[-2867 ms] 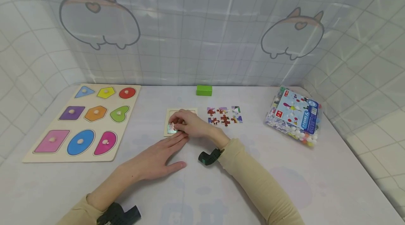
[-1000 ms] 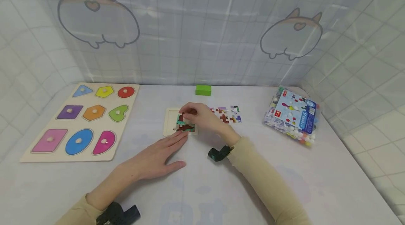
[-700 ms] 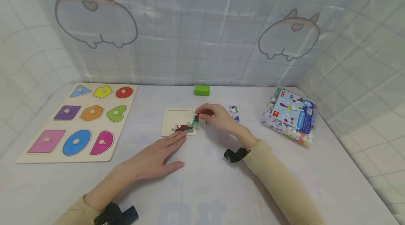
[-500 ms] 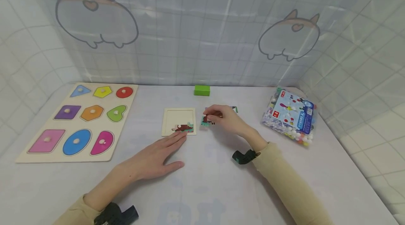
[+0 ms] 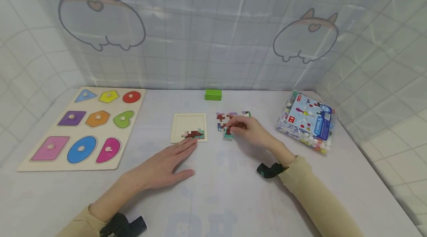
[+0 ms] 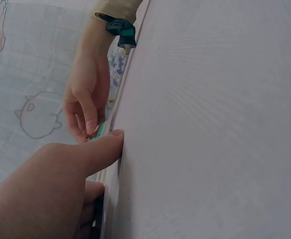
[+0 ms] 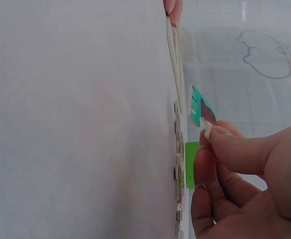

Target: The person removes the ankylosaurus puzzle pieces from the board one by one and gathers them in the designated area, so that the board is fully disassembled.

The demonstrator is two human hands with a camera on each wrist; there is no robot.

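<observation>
My right hand (image 5: 253, 131) pinches a teal and brown jigsaw piece (image 5: 228, 133) between thumb and fingers, close to a group of loose jigsaw pieces (image 5: 221, 117). The right wrist view shows this held piece (image 7: 197, 107) tilted and raised above the tabletop. My left hand (image 5: 163, 163) lies with its fingers extended, fingertips at the lower edge of a square wooden puzzle tray (image 5: 190, 115). Along that edge, brown and teal pieces (image 5: 197, 133) lie inside the tray, partly covered by the fingertips. Part of the loose group is hidden behind my right hand.
A wooden shape board (image 5: 81, 129) with coloured knobbed shapes lies at the left. A green block (image 5: 213, 94) sits near the back wall. At the right is a clear pack of small colourful parts (image 5: 307, 122) with a blue label.
My right hand has gone from the tray to the right, carrying a teal and brown jigsaw piece out of it to the loose pieces. The left hand has stayed by the tray.
</observation>
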